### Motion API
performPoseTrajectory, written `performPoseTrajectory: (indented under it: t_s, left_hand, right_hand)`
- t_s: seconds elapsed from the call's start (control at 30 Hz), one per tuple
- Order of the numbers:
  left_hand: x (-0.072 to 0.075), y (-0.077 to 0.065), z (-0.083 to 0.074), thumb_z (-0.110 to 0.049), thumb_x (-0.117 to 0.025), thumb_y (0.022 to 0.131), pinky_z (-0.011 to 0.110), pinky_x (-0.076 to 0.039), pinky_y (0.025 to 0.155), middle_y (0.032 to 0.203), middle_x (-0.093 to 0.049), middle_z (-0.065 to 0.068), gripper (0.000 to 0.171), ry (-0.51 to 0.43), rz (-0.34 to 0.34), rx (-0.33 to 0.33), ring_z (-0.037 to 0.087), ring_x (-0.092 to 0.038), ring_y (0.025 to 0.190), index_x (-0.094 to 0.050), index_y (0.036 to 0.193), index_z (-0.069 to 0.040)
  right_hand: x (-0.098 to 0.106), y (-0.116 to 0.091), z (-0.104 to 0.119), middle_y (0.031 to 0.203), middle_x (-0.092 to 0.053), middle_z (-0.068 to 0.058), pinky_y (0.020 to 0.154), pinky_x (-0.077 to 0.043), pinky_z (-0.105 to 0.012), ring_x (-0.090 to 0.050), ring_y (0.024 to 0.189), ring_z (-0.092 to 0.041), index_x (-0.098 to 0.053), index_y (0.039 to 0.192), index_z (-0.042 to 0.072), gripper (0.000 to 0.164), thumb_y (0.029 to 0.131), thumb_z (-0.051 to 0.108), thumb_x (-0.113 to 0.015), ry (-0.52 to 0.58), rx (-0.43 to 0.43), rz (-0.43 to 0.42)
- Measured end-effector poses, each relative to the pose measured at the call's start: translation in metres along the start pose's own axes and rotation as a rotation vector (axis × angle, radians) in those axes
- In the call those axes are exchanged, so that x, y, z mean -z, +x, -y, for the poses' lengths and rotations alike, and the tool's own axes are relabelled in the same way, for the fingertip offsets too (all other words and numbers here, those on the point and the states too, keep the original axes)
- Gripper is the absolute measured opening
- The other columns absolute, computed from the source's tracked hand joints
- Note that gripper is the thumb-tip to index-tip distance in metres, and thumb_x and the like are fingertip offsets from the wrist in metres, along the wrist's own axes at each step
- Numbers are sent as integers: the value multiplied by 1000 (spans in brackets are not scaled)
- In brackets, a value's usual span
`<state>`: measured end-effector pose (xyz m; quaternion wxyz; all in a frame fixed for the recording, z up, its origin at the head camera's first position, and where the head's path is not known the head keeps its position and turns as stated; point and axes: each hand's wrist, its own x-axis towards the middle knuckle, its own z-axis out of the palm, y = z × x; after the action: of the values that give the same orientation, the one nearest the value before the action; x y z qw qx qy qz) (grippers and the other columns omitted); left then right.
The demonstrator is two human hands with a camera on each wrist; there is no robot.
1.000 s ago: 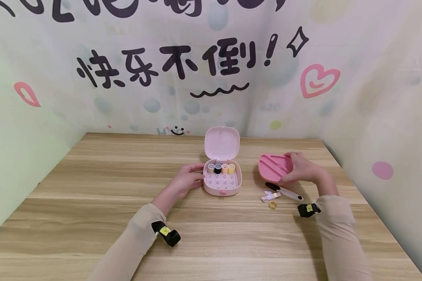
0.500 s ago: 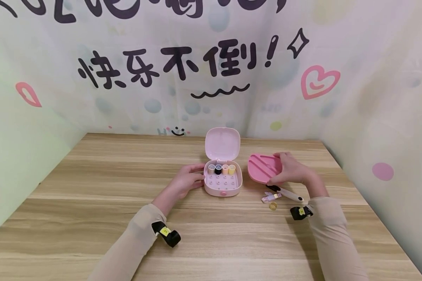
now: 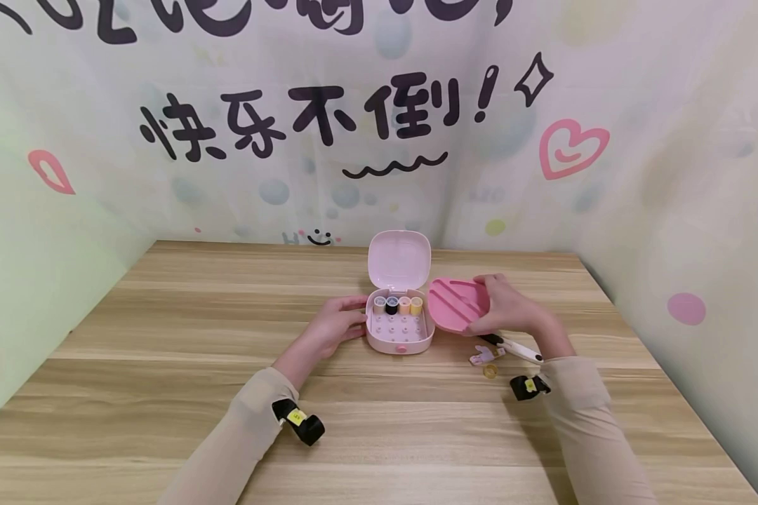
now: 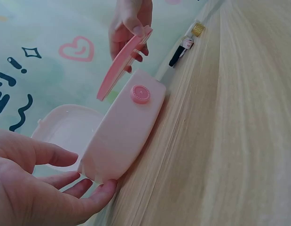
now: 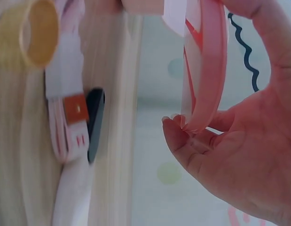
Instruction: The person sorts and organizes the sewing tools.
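Observation:
A light-pink sewing box (image 3: 400, 346) stands on the table with its lid (image 3: 399, 259) raised. Inside, thread spools (image 3: 405, 305) stand in a row at the back, with bare pegs in front. My left hand (image 3: 330, 325) touches the box's left side, fingers reaching along its wall and corner in the left wrist view. My right hand (image 3: 508, 308) grips a darker pink grooved tray (image 3: 457, 305) by its right edge, thumb in front and fingers behind. The tray is raised and slightly tilted, its left edge right by the box's right rim.
Below the right hand lie a slim white-and-black tool (image 3: 521, 351), a small lavender-and-pink piece (image 3: 482, 356) and a gold thimble ring (image 3: 490, 371). A printed cloth (image 3: 259, 203) hangs behind the wooden table (image 3: 379, 428).
My right hand has carried the pink tray leftward, from above the small items to beside the box. The left hand and box have stayed in place.

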<state>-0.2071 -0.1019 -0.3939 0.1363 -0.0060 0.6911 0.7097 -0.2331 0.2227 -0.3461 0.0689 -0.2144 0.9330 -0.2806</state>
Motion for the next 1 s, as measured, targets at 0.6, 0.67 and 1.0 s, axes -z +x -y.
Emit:
performPoseTrajectory:
  t_s: [0.6,0.67,1.0]
  left_hand:
    - [1,-2,0,7,-47,104,49,-51,114,159,-46,29,47,3,5,-10,35,-55,131,-46,151,13]
    - [1,-2,0,7,-47,104,49,-51,113,158,-46,29,47,3,3,-9,35,-55,131,-46,151,13]
    - [1,-1,0,5,-48,105,44,-54,110,156,-49,29,46,7,7,-8,29,-58,125,-48,150,12]
  right_hand:
    - [-33,15,18,139,-45,-32,105,-53,-55,-53,119,-39,-38,150,-16,113,67,39,-92,14,14,-7]
    - [-37,16,20,139,-45,-31,105,-53,-55,-53,119,-39,-38,150,-15,113,67,39,-92,11,18,-12]
    - [-54,23,32,131,-50,-28,101,-57,-52,-56,113,-37,-43,147,-16,106,68,34,-91,17,47,-49]
